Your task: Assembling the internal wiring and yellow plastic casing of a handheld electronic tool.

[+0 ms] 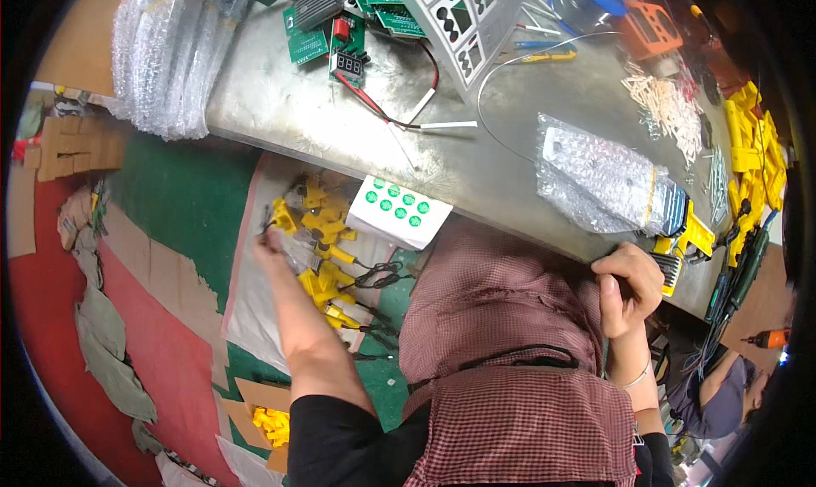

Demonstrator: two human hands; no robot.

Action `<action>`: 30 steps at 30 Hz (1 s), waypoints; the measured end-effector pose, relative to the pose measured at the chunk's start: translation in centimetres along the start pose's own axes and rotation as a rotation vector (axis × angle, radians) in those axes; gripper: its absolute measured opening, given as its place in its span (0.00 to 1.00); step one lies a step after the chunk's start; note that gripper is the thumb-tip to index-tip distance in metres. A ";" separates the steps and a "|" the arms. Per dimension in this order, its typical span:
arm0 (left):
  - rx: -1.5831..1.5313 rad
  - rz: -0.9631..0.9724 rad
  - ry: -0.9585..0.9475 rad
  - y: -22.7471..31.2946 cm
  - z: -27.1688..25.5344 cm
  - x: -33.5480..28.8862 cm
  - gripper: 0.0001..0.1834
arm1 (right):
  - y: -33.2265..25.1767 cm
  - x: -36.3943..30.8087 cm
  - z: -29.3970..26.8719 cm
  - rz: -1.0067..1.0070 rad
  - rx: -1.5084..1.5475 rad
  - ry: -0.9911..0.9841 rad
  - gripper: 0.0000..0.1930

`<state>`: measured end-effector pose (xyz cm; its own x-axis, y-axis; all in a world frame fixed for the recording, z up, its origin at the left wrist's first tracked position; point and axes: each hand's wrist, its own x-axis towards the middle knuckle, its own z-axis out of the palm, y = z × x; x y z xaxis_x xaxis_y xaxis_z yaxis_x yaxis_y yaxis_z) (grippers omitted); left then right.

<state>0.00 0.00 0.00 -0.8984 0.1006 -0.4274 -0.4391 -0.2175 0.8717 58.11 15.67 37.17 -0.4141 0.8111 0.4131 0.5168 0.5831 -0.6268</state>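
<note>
Firstly, left hand [270, 241]: bare, arm extended down past the worktable, motion-blurred, located at the edge of a cluster of yellow corded plastic fittings [330, 281]; one yellow fitting [286, 217] lay just beside its fingertips, though whether the fingers were clamped on it or apart could not be told. The fittings, with black cords, lay in a loose row on a whitish sheet [251, 317] below the table's near edge. Right hand [631, 287]: bare, at the near edge of the metal worktable [314, 117], fingers curled, thumb standing apart from them; whether the grip enclosed anything could not be told. Nearest to it, on the tabletop: one bubble-wrapped device [603, 181] with a yellow-and-black end. At the table's edge, between the hands: one white sheet of round green stickers [399, 211]. Across the table: clear bubble-wrap bags [170, 62], stacked at left; green circuit boards [306, 41], one bearing a three-digit display [348, 64]; a pale panel with cut-outs [455, 32], tilted; a blue-rimmed spool [586, 4]; a heap of cream pins [667, 104]; yellow plastic parts [752, 155] at far right. Below at left: an open cardboard box [263, 393] containing small yellow pieces [272, 426].
</note>
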 end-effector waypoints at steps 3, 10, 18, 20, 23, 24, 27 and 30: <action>-0.099 -0.116 -0.031 5.6 0.8 -1.1 0.06 | 0.8 0.6 -0.1 -0.044 0.016 0.012 0.04; -0.124 0.218 -0.731 17.2 -0.9 -15.4 0.10 | -2.6 -1.3 3.1 -0.116 0.300 -0.248 0.04; -0.171 -0.664 -0.048 -4.0 -7.6 -16.1 0.43 | -1.0 -3.7 5.2 0.172 0.421 -0.465 0.05; -0.234 -0.652 -0.059 -6.2 -7.6 -15.1 0.40 | -1.0 -3.8 4.3 0.222 0.414 -0.501 0.05; -0.156 -0.610 0.031 -8.6 -11.2 -11.4 0.33 | -2.3 -1.9 3.8 0.183 0.399 -0.506 0.04; 0.050 -0.563 -0.005 -9.2 -12.5 -11.7 0.28 | -3.2 -1.0 3.6 0.050 0.258 -0.491 0.04; 0.419 -0.613 -0.018 -10.6 -12.6 -12.9 0.21 | -5.9 1.2 3.0 -0.179 0.120 -0.353 0.05; 0.612 -0.644 -0.008 -12.2 -12.9 -12.0 0.30 | -6.5 3.8 3.7 -0.194 0.058 -0.114 0.05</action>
<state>16.26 -11.10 -8.61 -0.4752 0.0315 -0.8793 -0.7831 0.4405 0.4390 50.35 14.79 40.37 -0.5850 0.6717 0.4545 0.3765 0.7213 -0.5814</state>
